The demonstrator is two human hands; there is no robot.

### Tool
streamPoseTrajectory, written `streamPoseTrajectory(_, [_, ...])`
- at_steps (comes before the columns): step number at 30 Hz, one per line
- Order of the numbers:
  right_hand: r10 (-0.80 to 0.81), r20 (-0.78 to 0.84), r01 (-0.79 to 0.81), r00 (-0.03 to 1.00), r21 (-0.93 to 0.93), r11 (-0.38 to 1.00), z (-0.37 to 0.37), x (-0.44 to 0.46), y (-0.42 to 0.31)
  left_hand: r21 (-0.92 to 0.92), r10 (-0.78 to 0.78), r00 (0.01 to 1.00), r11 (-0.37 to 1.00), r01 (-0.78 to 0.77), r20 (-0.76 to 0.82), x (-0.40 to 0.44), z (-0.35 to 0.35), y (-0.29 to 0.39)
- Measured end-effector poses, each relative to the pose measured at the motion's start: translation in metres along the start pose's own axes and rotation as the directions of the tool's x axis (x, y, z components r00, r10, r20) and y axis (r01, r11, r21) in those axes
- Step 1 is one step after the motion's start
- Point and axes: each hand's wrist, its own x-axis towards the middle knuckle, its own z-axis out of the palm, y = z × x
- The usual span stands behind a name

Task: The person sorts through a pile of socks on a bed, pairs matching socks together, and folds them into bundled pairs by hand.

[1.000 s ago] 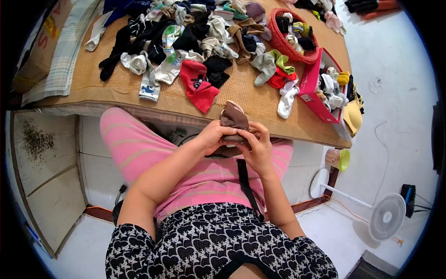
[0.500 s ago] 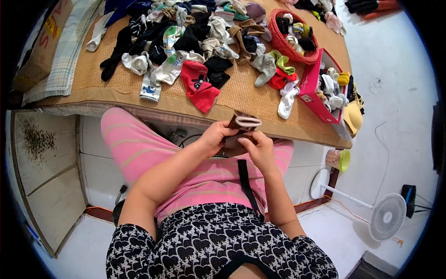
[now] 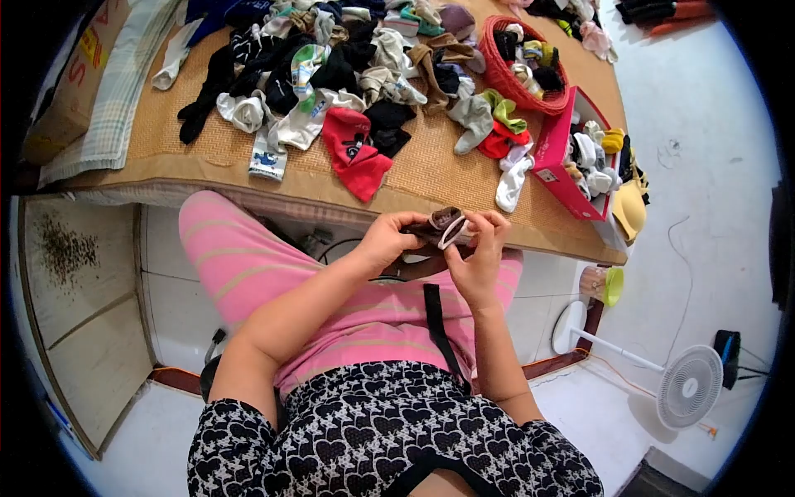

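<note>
Over my lap, at the front edge of the mat, I hold a brown sock (image 3: pixel 445 219) bunched up, with a pale rim showing at its opening; whether it is one sock or a pair I cannot tell. My left hand (image 3: pixel 387 242) pinches its left side. My right hand (image 3: pixel 479 253) grips the pale rim between thumb and fingers. A length of brown fabric hangs below, between the hands. Closest on the mat lie a red sock (image 3: pixel 352 149) and a white sock (image 3: pixel 513 184).
A large heap of mixed socks (image 3: pixel 315 62) covers the back of the woven mat (image 3: pixel 224 161). To the right stand a red basket (image 3: pixel 490 70) and a pink box (image 3: pixel 553 153), both holding socks. A cardboard box (image 3: pixel 74 91) is at left, a white fan (image 3: pixel 690 387) at lower right.
The brown sock's opening has turned, and its pale rim now tilts to the right. My right hand has moved up from below the sock to its rim, fingers raised.
</note>
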Motion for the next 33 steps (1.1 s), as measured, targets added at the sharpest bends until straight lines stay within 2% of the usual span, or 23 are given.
streamPoseTrajectory(1, [-0.183,0.007,0.183,0.983,-0.097,0.978,-0.003,0.003,-0.001,-0.001,-0.001,1.000,1.000,0.001,0.000,0.000,0.000,0.002])
streamPoseTrajectory(3, [-0.189,0.027,0.190,0.982,-0.034,0.981,-0.007,0.007,-0.005,-0.013,-0.020,0.999,1.000,0.021,0.028,-0.001,0.001,0.005])
streamPoseTrajectory(5, [-0.276,0.228,0.328,0.934,-0.236,0.915,-0.010,0.013,-0.005,0.013,-0.005,0.999,1.000,0.004,0.032,-0.001,0.002,0.006])
streamPoseTrajectory(6, [-0.338,0.178,0.374,0.924,-0.237,0.897,-0.007,0.014,-0.005,0.039,0.012,0.999,0.999,-0.013,0.033,-0.001,0.003,0.007])
streamPoseTrajectory(10, [-0.458,0.161,0.485,0.874,-0.305,0.819,0.000,0.006,-0.006,0.030,0.095,0.995,0.995,-0.095,-0.019,-0.002,0.002,0.009])
streamPoseTrajectory(12, [-0.441,0.151,0.466,0.885,-0.304,0.831,0.010,-0.005,-0.010,0.129,0.219,0.972,0.970,-0.208,-0.086,0.001,0.001,0.003])
streamPoseTrajectory(13, [-0.424,0.141,0.447,0.895,-0.304,0.842,0.016,-0.011,-0.010,0.128,0.219,0.972,0.970,-0.208,-0.082,0.000,0.001,0.004])
streamPoseTrajectory(15, [-0.387,0.132,0.409,0.913,-0.313,0.857,0.025,-0.016,-0.007,0.013,0.049,0.975,0.999,-0.047,-0.218,-0.002,0.001,0.006])
streamPoseTrajectory(17, [-0.318,0.053,0.316,0.947,-0.341,0.885,0.030,-0.015,-0.004,-0.027,0.006,0.975,1.000,-0.012,-0.223,-0.001,-0.008,0.001])
streamPoseTrajectory(19, [-0.312,0.054,0.311,0.949,-0.344,0.886,0.027,-0.012,-0.001,-0.291,-0.079,0.991,0.956,0.044,-0.109,-0.001,-0.007,0.003])
streamPoseTrajectory(20, [-0.319,0.069,0.323,0.945,-0.353,0.878,0.026,-0.011,0.003,-0.291,-0.057,0.998,0.955,0.051,-0.014,-0.001,-0.010,0.004])
streamPoseTrajectory(21, [-0.327,0.084,0.334,0.941,-0.364,0.869,0.024,-0.010,0.007,-0.289,-0.056,0.998,0.956,0.056,0.005,-0.001,-0.009,0.008])
streamPoseTrajectory(23, [-0.335,0.081,0.341,0.939,-0.372,0.864,0.017,-0.005,0.014,-0.157,0.022,0.990,0.988,0.001,0.142,-0.004,-0.003,0.022])
streamPoseTrajectory(25, [-0.289,0.142,0.311,0.947,-0.181,0.933,0.008,0.002,0.013,-0.098,0.009,0.990,0.995,0.005,0.140,-0.006,-0.001,0.030])
streamPoseTrajectory(26, [-0.215,0.183,0.244,0.959,-0.154,0.957,0.005,0.001,0.023,-0.048,-0.076,0.983,0.995,0.085,0.169,-0.006,-0.005,0.032])
streamPoseTrajectory(27, [-0.216,0.176,0.244,0.960,-0.159,0.957,0.006,0.001,0.028,0.007,-0.162,0.968,0.986,0.164,0.192,-0.007,-0.009,0.034])
streamPoseTrajectory(28, [0.076,0.200,-0.139,0.977,0.325,0.935,0.007,0.001,0.032,0.053,-0.162,0.971,0.987,0.155,0.174,-0.004,-0.011,0.030])
streamPoseTrajectory(29, [0.301,0.354,-0.465,0.885,0.689,0.556,0.008,0.002,0.035,0.060,-0.162,0.970,0.986,0.153,0.179,-0.004,-0.010,0.027])
streamPoseTrajectory(30, [0.264,0.436,-0.507,0.860,0.783,0.361,0.008,0.003,0.037,0.108,-0.102,0.985,0.990,0.087,0.138,-0.004,-0.006,0.026])
streamPoseTrajectory(31, [0.262,0.432,-0.503,0.863,0.785,0.361,0.008,0.001,0.037,0.156,-0.038,0.994,0.987,0.022,0.099,-0.005,-0.003,0.026])
streamPoseTrajectory(33, [0.283,0.588,-0.648,0.757,0.728,0.222,0.013,-0.005,0.033,0.161,-0.075,0.988,0.986,0.053,0.136,-0.002,-0.006,0.019])
